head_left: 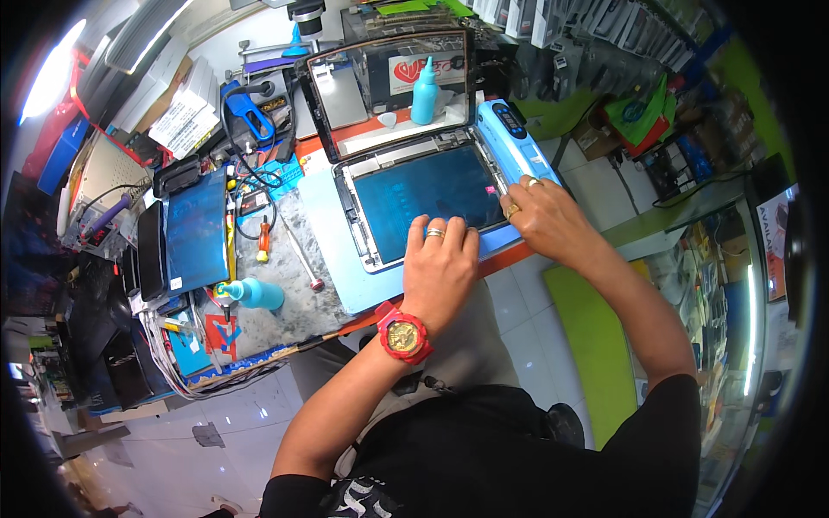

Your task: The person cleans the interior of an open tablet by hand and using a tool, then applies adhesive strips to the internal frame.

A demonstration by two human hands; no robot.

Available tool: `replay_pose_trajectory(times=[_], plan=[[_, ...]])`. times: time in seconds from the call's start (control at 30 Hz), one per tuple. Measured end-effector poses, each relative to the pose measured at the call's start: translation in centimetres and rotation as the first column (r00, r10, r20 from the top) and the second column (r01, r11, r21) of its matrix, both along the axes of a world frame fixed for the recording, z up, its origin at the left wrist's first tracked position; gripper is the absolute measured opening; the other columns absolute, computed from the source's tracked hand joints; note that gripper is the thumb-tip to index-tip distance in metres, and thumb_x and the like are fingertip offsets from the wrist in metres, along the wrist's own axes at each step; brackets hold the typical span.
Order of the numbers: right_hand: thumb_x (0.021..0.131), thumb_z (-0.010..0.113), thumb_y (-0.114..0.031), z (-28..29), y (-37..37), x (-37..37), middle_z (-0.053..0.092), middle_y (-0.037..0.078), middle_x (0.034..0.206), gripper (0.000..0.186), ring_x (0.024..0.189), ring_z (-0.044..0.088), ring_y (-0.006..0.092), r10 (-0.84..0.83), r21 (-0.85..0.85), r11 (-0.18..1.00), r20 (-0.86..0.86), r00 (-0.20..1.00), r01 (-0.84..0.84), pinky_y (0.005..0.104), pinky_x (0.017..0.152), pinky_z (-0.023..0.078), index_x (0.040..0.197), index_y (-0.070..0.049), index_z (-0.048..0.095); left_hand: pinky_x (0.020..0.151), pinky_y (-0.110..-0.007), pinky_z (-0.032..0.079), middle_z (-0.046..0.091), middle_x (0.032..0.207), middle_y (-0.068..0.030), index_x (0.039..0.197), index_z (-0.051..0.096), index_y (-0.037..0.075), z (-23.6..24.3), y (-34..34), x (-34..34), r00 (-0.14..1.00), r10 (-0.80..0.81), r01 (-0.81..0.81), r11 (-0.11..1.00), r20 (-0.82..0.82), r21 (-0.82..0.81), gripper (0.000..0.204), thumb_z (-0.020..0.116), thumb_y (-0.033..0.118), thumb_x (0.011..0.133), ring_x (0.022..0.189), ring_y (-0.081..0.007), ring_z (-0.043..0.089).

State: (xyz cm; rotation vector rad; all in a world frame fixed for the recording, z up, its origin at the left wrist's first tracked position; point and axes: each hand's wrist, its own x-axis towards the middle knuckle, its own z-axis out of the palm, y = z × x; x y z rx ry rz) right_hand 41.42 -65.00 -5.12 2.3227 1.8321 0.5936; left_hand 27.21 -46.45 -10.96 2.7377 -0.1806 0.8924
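An opened tablet [373,257] lies on a light blue device with a control panel [509,121]. Its dark display panel [423,198] faces up, and its black-framed front glass [317,112] stands tilted up along the far side. My left hand [442,263] is bent over the tablet's near edge, fingertips on the display and thumb hidden. At the right edge, my right hand [544,216] is closed in a pinch; what its fingertips hold is hidden. Close to them, a small pink piece [491,189] shows on the display's right side.
A turquoise bottle [424,93] stands behind the tablet, another turquoise bottle [255,293] lies at left. A screwdriver [263,239], a blue hot-glue-gun-like tool [249,112] with a black cable and a dark flat panel [197,229] crowd the left. Beyond the right edge is a green bench [587,337].
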Motion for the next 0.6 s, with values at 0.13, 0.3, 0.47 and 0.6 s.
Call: replay_pose_trajectory(times=[0.13,0.3,0.47,0.6], plan=[[0.086,0.068,-0.008,-0.5,-0.9,0.8,0.065,0.010,0.091,0.018,0.091,0.068,0.0262,0.068,-0.002,0.998,-0.016,0.998,-0.068,0.0393,0.082,0.055,0.099,0.002,0.076,0.103,-0.050,0.050,0.063,0.094,-0.0082,0.102,0.077,0.009,0.4,0.4,-0.2,1.000,-0.013,0.013,1.000,0.025,0.007,0.010,0.074,0.012,0.093,0.093,-0.0288,0.067],[0.084,0.068,-0.011,-1.2,-1.2,1.7,0.065,0.008,0.089,0.012,0.090,0.068,0.0241,0.178,0.054,0.983,0.011,0.984,-0.178,0.0382,0.082,0.055,0.090,-0.001,0.074,0.103,-0.050,0.050,0.064,0.093,-0.0071,0.098,0.077,0.010,0.5,1.4,-0.2,0.998,-0.011,0.011,1.000,0.055,0.003,0.007,0.076,0.011,0.091,0.088,-0.0288,0.067],[0.084,0.068,-0.013,-2.1,-1.3,2.3,0.065,0.006,0.088,0.009,0.091,0.068,0.0214,0.245,0.082,0.964,0.092,0.965,-0.253,0.0370,0.082,0.053,0.077,-0.008,0.069,0.106,-0.052,0.049,0.066,0.096,-0.0060,0.100,0.076,0.011,1.1,2.5,-3.2,0.999,0.036,-0.037,0.998,0.019,0.050,0.007,0.080,0.014,0.094,0.088,-0.0279,0.067],[0.085,0.068,-0.012,-2.4,-1.7,2.5,0.064,0.005,0.087,0.008,0.088,0.068,0.0202,0.242,0.081,0.965,0.099,0.965,-0.250,0.0362,0.082,0.053,0.079,-0.008,0.070,0.107,-0.052,0.049,0.070,0.101,-0.0062,0.109,0.076,0.011,0.3,2.9,-5.8,0.994,0.108,-0.108,0.993,0.023,0.037,0.016,0.081,0.012,0.094,0.091,-0.0272,0.068]])
